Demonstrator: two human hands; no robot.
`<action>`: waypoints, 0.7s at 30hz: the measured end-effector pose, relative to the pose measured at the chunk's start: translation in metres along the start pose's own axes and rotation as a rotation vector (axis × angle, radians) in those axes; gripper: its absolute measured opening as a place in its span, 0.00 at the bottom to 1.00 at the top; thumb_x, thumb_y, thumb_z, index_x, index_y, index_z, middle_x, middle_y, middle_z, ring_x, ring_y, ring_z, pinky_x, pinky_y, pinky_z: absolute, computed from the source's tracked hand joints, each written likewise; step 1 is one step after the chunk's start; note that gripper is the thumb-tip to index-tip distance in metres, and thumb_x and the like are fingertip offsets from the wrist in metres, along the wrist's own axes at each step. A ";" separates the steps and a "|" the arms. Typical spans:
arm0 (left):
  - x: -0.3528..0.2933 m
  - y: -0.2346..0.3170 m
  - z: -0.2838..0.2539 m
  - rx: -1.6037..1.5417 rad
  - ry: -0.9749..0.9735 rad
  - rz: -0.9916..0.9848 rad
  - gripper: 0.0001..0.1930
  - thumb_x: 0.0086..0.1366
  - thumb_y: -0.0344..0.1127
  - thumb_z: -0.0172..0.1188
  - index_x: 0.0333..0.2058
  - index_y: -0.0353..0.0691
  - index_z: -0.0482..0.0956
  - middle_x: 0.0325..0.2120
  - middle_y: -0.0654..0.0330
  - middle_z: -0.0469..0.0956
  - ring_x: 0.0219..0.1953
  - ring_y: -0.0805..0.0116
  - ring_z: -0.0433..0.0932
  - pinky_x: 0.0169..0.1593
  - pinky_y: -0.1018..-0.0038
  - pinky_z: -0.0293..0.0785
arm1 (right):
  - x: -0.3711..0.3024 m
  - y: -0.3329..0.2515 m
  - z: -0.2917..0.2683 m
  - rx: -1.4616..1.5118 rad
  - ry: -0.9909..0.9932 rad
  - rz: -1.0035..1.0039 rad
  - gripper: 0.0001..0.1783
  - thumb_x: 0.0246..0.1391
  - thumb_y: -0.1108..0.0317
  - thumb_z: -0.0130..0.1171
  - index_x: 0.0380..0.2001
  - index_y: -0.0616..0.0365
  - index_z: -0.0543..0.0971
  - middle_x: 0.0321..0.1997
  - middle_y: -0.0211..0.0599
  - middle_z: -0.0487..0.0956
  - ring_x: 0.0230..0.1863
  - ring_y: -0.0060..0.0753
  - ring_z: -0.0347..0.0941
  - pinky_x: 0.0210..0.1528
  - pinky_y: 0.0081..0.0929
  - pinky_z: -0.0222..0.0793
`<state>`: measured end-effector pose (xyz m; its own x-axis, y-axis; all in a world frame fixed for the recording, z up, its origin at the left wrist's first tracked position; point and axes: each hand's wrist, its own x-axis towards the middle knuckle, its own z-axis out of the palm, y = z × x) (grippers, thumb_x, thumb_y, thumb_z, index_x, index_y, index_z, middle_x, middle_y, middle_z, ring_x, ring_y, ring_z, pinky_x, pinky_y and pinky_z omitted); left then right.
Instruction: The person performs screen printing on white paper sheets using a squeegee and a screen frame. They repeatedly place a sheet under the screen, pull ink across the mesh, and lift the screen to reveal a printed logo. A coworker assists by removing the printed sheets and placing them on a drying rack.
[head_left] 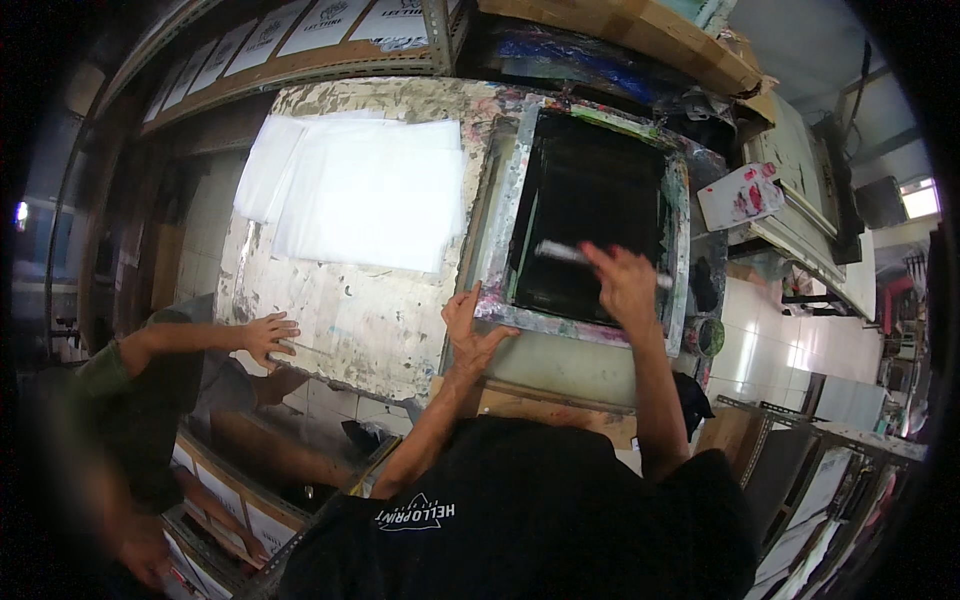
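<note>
My right hand point(627, 288) is closed around a pale-edged squeegee point(562, 252), which lies slantwise across the black ink-covered mesh of a screen printing frame point(507, 203). The squeegee and fingers are slightly smeared by motion. At the frame's near left corner, my left hand point(470, 328) grips the rim, its thumb along the near side and its fingers at the left side. Left of the frame, a loose stack of white sheets point(370, 190) lies on the stained table point(340, 320).
Another person's hand point(268, 338) rests flat on the table's near left edge. A red-stained white jug point(742, 195) stands right of the frame, and an ink-smeared tin point(708, 337) sits by its near right corner. Metal shelving point(300, 85) runs along the far left.
</note>
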<state>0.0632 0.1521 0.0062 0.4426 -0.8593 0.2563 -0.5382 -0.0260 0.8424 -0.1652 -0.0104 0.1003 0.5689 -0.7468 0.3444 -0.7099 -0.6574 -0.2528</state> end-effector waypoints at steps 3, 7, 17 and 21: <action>0.009 0.020 -0.003 -0.058 0.075 0.013 0.52 0.33 0.48 0.83 0.59 0.34 0.73 0.47 0.52 0.71 0.53 0.54 0.66 0.59 0.61 0.62 | -0.026 -0.034 -0.046 0.040 -0.038 0.005 0.25 0.49 0.66 0.61 0.54 0.36 0.80 0.34 0.46 0.78 0.34 0.48 0.76 0.35 0.46 0.69; 0.047 0.079 -0.013 -0.181 0.169 0.010 0.48 0.40 0.42 0.82 0.60 0.30 0.71 0.48 0.49 0.71 0.52 0.53 0.69 0.59 0.61 0.64 | -0.005 -0.056 -0.105 -0.062 0.084 -0.069 0.31 0.42 0.54 0.69 0.55 0.34 0.80 0.33 0.41 0.76 0.32 0.43 0.73 0.33 0.42 0.67; 0.094 0.034 0.026 0.351 0.132 -0.001 0.32 0.54 0.39 0.73 0.54 0.29 0.75 0.46 0.45 0.75 0.48 0.46 0.74 0.50 0.58 0.72 | 0.157 0.005 -0.203 -0.031 0.222 -0.164 0.28 0.43 0.55 0.72 0.51 0.44 0.83 0.36 0.46 0.85 0.36 0.51 0.81 0.41 0.34 0.76; 0.060 0.008 0.051 0.395 -0.013 -0.065 0.21 0.53 0.39 0.74 0.43 0.33 0.84 0.34 0.48 0.79 0.42 0.50 0.78 0.48 0.62 0.74 | 0.178 0.015 -0.219 -0.103 0.253 -0.106 0.25 0.48 0.55 0.71 0.52 0.42 0.83 0.44 0.43 0.84 0.41 0.42 0.81 0.46 0.33 0.74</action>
<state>0.0488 0.0743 0.0036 0.4769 -0.8558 0.2005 -0.7450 -0.2724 0.6089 -0.1651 -0.1313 0.3556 0.5301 -0.6171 0.5815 -0.6976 -0.7073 -0.1147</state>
